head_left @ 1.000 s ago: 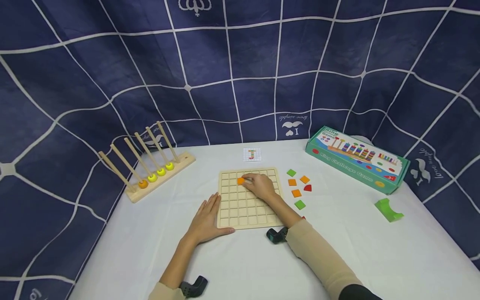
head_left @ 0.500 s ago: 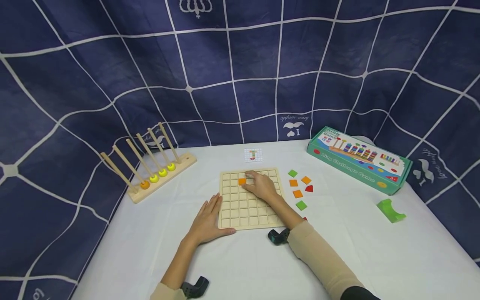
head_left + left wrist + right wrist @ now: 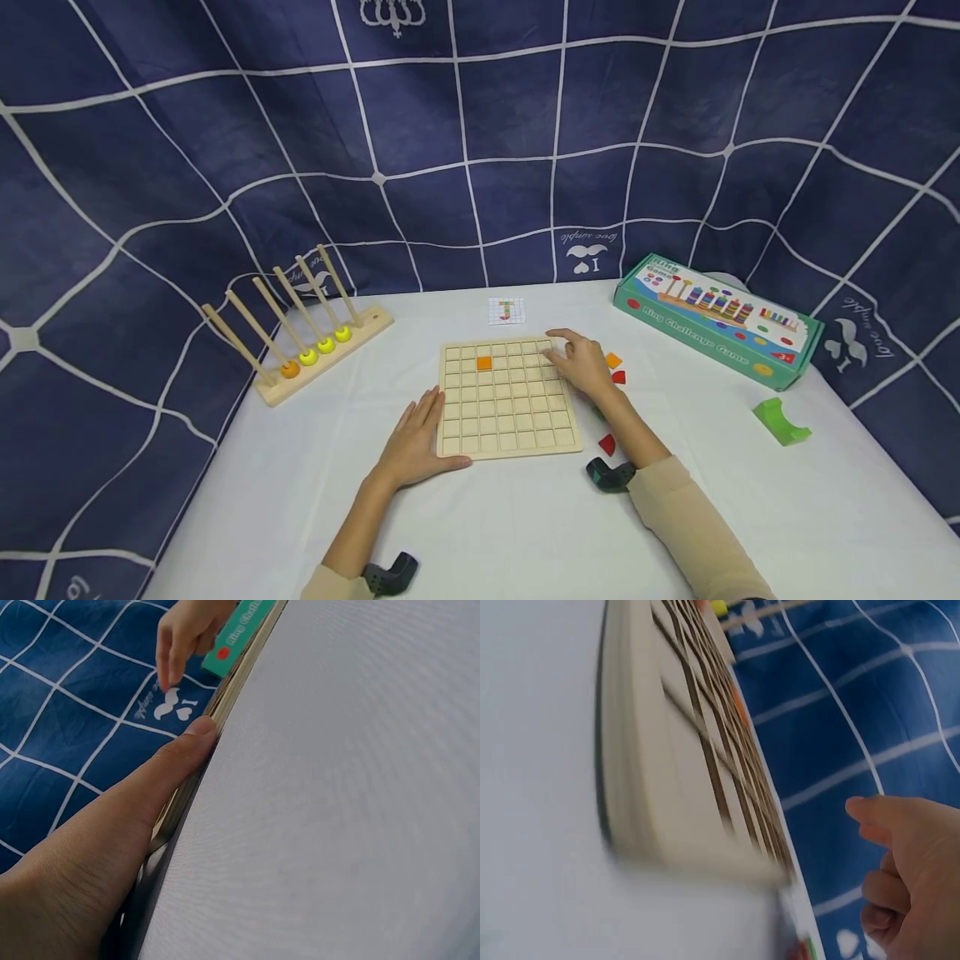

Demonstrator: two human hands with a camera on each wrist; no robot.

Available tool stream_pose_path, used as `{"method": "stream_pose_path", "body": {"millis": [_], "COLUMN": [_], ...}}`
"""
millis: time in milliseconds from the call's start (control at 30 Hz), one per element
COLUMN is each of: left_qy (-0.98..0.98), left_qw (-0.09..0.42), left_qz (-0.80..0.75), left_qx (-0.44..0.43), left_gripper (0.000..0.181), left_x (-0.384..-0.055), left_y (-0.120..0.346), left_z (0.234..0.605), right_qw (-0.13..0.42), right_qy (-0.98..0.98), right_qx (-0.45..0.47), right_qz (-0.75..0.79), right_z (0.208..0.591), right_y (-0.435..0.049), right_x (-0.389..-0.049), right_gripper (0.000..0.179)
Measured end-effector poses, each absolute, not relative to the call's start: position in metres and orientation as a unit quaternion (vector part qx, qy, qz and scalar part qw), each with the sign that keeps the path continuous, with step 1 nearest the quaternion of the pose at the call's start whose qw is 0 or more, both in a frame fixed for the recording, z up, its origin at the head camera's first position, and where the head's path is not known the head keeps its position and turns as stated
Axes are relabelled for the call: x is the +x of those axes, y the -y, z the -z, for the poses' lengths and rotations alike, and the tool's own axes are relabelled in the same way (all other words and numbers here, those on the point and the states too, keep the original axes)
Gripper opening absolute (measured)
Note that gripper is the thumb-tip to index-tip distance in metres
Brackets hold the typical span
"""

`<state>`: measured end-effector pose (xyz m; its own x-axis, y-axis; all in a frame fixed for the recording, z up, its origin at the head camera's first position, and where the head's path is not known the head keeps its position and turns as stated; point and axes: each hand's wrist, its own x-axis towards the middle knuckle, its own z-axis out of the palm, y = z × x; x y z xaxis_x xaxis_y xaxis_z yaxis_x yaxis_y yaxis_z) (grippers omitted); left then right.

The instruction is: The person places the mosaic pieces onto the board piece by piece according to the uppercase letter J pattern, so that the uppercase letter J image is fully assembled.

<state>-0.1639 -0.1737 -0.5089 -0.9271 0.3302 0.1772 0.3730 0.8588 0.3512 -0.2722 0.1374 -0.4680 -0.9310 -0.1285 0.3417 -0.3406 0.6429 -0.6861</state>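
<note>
A pale wooden grid board (image 3: pixel 512 400) lies on the white table with one orange square tile (image 3: pixel 483 363) in a cell of its second row. My left hand (image 3: pixel 411 442) rests at the board's near left corner, fingers along the left side. In the left wrist view its thumb (image 3: pixel 176 757) touches the board's edge. My right hand (image 3: pixel 583 364) is over the board's right edge, thumb and index finger apart and nothing between them. It covers part of the loose tiles; an orange tile (image 3: pixel 613 360) and two red quarter-round pieces (image 3: pixel 607 445) show beside it.
Behind the board lies a small card (image 3: pixel 507 311) with a J pattern. A wooden peg rack (image 3: pixel 326 354) with yellow and orange beads stands left. At right are a green game box (image 3: pixel 720 321) and a green arched block (image 3: pixel 782 422). A dark blue gridded cloth (image 3: pixel 480 150) hangs behind.
My right hand has let go of the orange tile, which now sits in the board, and has moved right towards the loose pieces. The left hand has stayed in place.
</note>
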Motion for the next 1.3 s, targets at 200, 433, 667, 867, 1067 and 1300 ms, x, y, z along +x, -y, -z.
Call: {"method": "stream_pose_path", "body": {"millis": [200, 433, 667, 867, 1067, 1300], "left_qy": [0.964, 0.964, 0.963, 0.964, 0.963, 0.962], "left_qw": [0.039, 0.032, 0.024, 0.026, 0.032, 0.038], "left_qz": [0.196, 0.198, 0.201, 0.199, 0.198, 0.198], "left_qx": [-0.176, -0.175, -0.176, -0.177, -0.182, -0.183], "left_gripper": [0.124, 0.125, 0.125, 0.124, 0.124, 0.124], "left_x": [-0.164, -0.163, -0.163, -0.165, -0.166, -0.166], "left_y": [0.174, 0.173, 0.174, 0.175, 0.175, 0.175], "left_z": [0.508, 0.508, 0.507, 0.509, 0.51, 0.51], "right_qw": [0.177, 0.149, 0.117, 0.112, 0.102, 0.123], "right_qy": [0.897, 0.919, 0.938, 0.947, 0.951, 0.943], "right_qx": [0.086, 0.032, 0.024, 0.018, 0.013, 0.03], "right_qz": [-0.395, -0.364, -0.327, -0.299, -0.29, -0.309], "right_z": [0.471, 0.486, 0.494, 0.492, 0.491, 0.493], "right_y": [-0.181, -0.203, -0.205, -0.204, -0.202, -0.203], "right_x": [-0.274, -0.281, -0.286, -0.287, -0.287, -0.286], "right_gripper": [0.032, 0.034, 0.041, 0.041, 0.039, 0.035]}}
